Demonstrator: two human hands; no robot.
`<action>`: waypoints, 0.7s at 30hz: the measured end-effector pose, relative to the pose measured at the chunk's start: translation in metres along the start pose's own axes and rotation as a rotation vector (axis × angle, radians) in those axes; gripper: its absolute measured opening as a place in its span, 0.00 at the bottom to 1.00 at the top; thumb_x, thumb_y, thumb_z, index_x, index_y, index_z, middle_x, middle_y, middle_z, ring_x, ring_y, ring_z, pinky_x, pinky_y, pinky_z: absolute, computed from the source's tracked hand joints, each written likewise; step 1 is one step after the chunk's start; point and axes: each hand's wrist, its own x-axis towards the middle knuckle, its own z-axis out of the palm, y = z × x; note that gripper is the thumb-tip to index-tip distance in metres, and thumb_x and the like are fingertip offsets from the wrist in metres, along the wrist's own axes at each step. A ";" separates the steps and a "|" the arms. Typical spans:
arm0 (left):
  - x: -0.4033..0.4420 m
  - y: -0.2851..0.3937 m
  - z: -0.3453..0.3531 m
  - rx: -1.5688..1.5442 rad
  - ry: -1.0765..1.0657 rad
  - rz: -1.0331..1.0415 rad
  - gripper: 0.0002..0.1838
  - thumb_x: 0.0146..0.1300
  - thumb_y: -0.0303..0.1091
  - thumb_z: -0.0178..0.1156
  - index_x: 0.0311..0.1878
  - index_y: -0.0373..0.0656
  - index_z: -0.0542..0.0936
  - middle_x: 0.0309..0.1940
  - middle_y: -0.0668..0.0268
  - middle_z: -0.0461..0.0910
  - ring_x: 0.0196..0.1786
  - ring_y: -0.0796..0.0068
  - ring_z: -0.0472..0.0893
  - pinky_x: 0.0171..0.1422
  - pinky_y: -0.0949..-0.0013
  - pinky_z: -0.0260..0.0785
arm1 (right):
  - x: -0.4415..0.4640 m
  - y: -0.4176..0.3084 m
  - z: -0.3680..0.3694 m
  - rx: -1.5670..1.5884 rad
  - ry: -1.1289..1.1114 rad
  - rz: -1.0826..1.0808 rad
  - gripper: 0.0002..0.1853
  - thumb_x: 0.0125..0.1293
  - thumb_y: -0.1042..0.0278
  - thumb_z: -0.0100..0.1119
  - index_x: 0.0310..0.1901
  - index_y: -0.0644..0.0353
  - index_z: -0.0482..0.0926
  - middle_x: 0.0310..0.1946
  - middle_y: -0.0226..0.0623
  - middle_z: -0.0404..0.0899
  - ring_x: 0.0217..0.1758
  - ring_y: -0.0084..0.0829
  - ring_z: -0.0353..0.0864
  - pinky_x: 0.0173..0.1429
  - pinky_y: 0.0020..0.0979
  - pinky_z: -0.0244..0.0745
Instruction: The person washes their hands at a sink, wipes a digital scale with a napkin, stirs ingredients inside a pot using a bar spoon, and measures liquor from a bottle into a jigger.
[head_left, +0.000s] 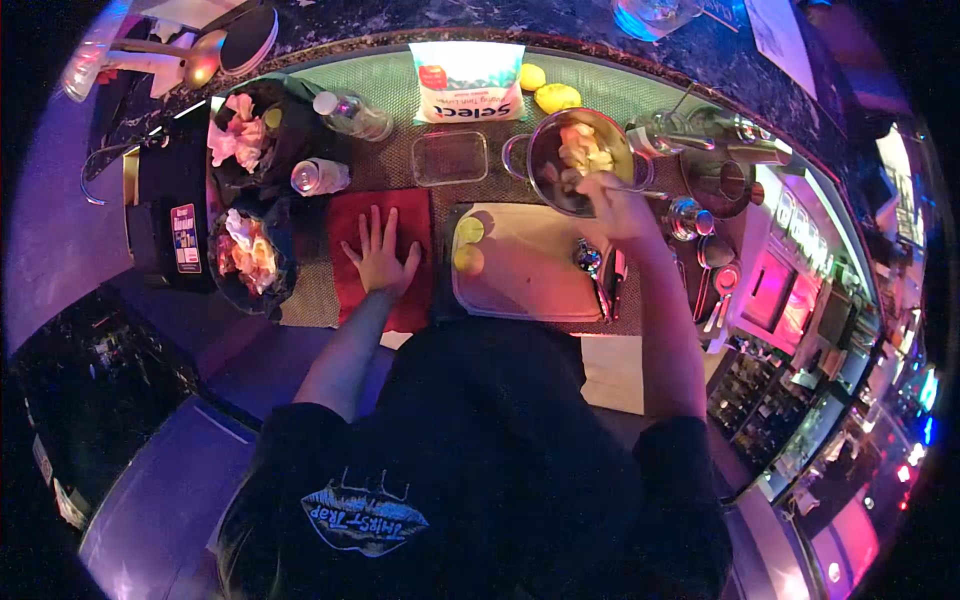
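On 1 cloth [345,290], L hand [382,262] spread; R hand [615,212] apart, over 1 pot [545,150], grip unclear.

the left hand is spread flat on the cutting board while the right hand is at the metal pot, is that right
Not quite: the head view shows the left hand spread flat on the red cloth, not the cutting board. The right hand is at the metal pot, as you say.

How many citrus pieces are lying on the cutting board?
2: one piece near the board's far left corner, the other piece just closer to the person.
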 end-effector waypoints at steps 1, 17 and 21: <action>-0.001 0.000 0.001 -0.003 0.001 -0.001 0.50 0.69 0.61 0.63 0.91 0.66 0.56 0.94 0.65 0.48 0.94 0.49 0.47 0.83 0.10 0.37 | -0.004 0.004 -0.008 -0.001 -0.003 -0.003 0.11 0.83 0.62 0.52 0.53 0.55 0.84 0.44 0.40 0.90 0.37 0.45 0.88 0.44 0.46 0.80; -0.004 0.001 0.004 -0.018 0.018 0.004 0.49 0.70 0.62 0.62 0.91 0.67 0.56 0.94 0.65 0.48 0.94 0.50 0.47 0.83 0.10 0.37 | -0.017 -0.073 -0.027 0.025 0.345 0.212 0.09 0.77 0.73 0.58 0.52 0.63 0.86 0.46 0.43 0.90 0.45 0.46 0.87 0.52 0.40 0.81; -0.012 -0.007 0.005 -0.021 0.015 0.006 0.49 0.70 0.62 0.61 0.91 0.67 0.56 0.94 0.65 0.48 0.94 0.50 0.47 0.83 0.10 0.36 | -0.046 -0.081 -0.015 0.045 0.370 0.236 0.09 0.76 0.74 0.58 0.50 0.63 0.86 0.44 0.43 0.90 0.43 0.47 0.87 0.50 0.41 0.80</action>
